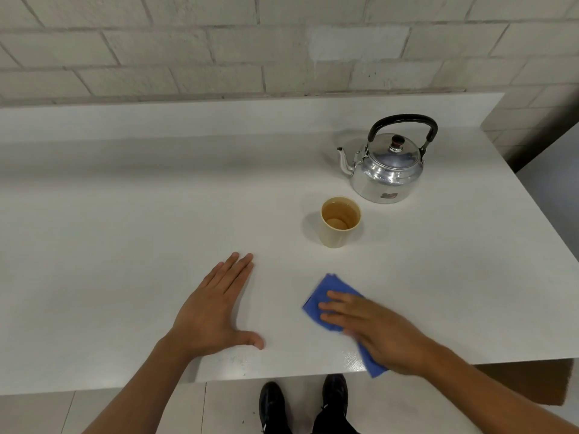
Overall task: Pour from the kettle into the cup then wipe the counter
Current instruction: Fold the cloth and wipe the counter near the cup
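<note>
A shiny metal kettle [388, 170] with a black handle stands upright at the back right of the white counter [125, 214], spout to the left. In front of it stands a cream cup [340, 221] with liquid inside. My right hand [376, 332] presses flat on a blue cloth [326, 299] near the counter's front edge; the cloth sticks out past my fingertips and under my wrist. A wet sheen shows on the counter beside the cloth. My left hand [213, 308] lies flat on the counter, fingers spread, holding nothing.
A white brick wall [219, 51] runs behind the counter. The counter ends at the right, with floor beyond. My black shoes [300, 402] show on the tiled floor below the front edge. A brown cardboard panel [532, 383] sits under the counter's right side.
</note>
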The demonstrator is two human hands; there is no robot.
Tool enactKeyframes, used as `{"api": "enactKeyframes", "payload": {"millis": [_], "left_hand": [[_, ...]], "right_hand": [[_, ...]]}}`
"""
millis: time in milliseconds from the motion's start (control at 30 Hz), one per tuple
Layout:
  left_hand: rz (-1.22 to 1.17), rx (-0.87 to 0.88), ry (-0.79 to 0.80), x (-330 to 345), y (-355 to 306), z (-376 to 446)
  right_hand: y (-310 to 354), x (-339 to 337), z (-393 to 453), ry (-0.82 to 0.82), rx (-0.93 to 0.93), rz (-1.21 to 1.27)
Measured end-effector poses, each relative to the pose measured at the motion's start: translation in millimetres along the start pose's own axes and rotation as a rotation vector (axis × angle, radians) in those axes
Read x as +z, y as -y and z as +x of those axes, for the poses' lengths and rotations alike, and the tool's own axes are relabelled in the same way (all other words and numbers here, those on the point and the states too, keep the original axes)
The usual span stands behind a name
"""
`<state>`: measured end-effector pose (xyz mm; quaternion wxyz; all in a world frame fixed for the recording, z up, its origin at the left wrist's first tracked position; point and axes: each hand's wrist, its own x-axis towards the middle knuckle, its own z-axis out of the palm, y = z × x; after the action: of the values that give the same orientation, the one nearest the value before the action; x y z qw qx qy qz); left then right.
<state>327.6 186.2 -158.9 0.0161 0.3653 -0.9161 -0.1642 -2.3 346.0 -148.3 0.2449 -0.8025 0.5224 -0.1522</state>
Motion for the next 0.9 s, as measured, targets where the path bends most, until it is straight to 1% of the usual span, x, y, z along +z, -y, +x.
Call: {"api": "enactKeyframes", "payload": {"millis": [100,200,267,333,400,467,533,600,667,767,833,900], "left_hand": [[-0.012,-0.005,-0.016,-0.9,-2.3,0.5],[-0.074,-0.044,-0.065,-0.2,-7.1,3.7],[-0.153,-0.106,-0.120,-1.7,-19.2,9.3],[-0.228,-0.147,-0.182,-2.6,-36.8,17.8],[-0.280,-0.143,-0.241,0.0,-55.7,29.3],[-0.323,-0.140,-0.280,3.2,-74.3,42.9],[-0.369,-0.152,-0.277,5.7,-93.4,56.9],[-0.367,-0.141,-0.258,7.5,-112.0,70.6],[-0.267,-0.085,-0.231,9.8,-125.3,83.3],[-0.101,-0.030,-0.136,13.0,-137.6,95.8],[-0.054,-0.053,-0.081,15.8,-145.6,100.3],[-0.065,-0.088,-0.067,18.2,-154.0,102.3]], "right_hand": [[-18.0,-19.4,4.7,-0.033,0.125,0.011],[-20.3,-23.8,14.6,-0.035,0.157,0.002],[-16.7,-22.6,14.5,-0.078,0.184,0.024],[-11.4,-21.2,9.4,-0.192,0.243,0.099],[-9.2,-21.8,2.6,-0.354,0.325,0.138],[-9.8,-24.0,-3.6,-0.493,0.458,0.091],[-10.7,-28.2,-10.1,-0.551,0.632,0.064],[-11.5,-31.1,-17.5,-0.522,0.767,0.048],[-9.2,-32.3,-23.7,-0.452,0.837,0.025],[-1.5,-30.6,-29.8,-0.376,0.878,-0.011],[4.2,-27.5,-32.9,-0.352,0.883,-0.021],[8.9,-23.8,-35.6,-0.327,0.885,-0.017]]}}
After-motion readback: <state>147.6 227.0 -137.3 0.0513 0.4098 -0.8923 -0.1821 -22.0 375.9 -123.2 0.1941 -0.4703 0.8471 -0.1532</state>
